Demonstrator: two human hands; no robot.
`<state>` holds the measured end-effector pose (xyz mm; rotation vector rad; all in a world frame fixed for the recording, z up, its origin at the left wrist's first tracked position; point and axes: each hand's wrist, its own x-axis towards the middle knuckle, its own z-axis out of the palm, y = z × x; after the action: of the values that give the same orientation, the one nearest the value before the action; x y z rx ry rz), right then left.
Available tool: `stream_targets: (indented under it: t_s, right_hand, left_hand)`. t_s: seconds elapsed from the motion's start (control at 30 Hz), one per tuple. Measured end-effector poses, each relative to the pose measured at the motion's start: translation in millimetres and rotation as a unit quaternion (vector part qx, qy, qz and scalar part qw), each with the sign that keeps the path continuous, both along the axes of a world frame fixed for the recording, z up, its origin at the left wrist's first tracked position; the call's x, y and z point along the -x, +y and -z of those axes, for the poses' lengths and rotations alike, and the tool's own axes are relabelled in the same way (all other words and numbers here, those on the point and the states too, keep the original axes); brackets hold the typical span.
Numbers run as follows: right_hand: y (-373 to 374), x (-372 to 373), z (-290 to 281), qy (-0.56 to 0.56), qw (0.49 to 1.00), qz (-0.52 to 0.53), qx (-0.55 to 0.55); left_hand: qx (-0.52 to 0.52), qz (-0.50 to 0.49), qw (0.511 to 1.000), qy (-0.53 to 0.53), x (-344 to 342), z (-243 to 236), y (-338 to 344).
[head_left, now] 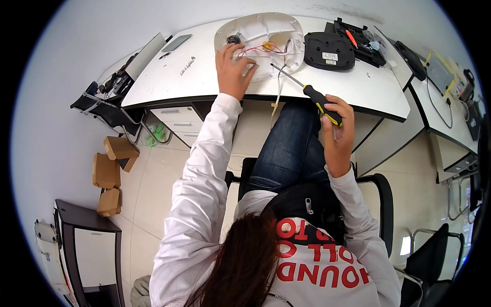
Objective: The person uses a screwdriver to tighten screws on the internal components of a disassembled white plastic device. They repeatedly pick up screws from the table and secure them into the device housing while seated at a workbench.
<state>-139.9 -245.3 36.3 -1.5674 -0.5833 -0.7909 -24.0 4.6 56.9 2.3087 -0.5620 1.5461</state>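
White casing (279, 23) | tabletop (169, 77) bare leftward | left fingers (226, 51) parted at rim | right fingers (340, 106) gripping screwdriver (313, 94)

The right hand (339, 137) holds a screwdriver (315, 97).

The screwdriver handle (314, 95) is black and yellow; the shell (250, 24) white; one wire (251, 48) red.
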Motion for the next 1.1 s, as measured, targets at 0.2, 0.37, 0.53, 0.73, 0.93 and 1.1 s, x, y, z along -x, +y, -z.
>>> stream_targets:
  t_s: [0.2, 0.37, 0.53, 0.73, 0.93, 1.1]
  right_hand:
    - [-2, -4, 5, 0.019, 0.999, -0.036, -0.023]
    - [4, -3, 4, 0.026, 0.999, -0.048, 0.003]
    - [6, -2, 5, 0.037, 0.997, -0.065, 0.019]
    - [9, -3, 9, 0.05, 0.996, -0.076, 0.021]
    - [9, -3, 11, 0.066, 0.993, -0.101, 0.005]
    - [9, -2, 10, 0.073, 0.992, -0.103, 0.006]
  left_hand:
    - [0.42, 0.17, 0.89, 0.05, 4, -4, 52]
    - [0.406, 0.01, 0.911, 0.065, 0, 33, 148]
    - [0.329, -0.117, 0.917, 0.194, 6, 54, 200]
    - [0.26, -0.135, 0.907, 0.302, 3, 40, 201]
    - [0.153, -0.187, 0.895, 0.374, -15, 22, 193]
    - [0.136, -0.179, 0.897, 0.38, -27, 29, 187]
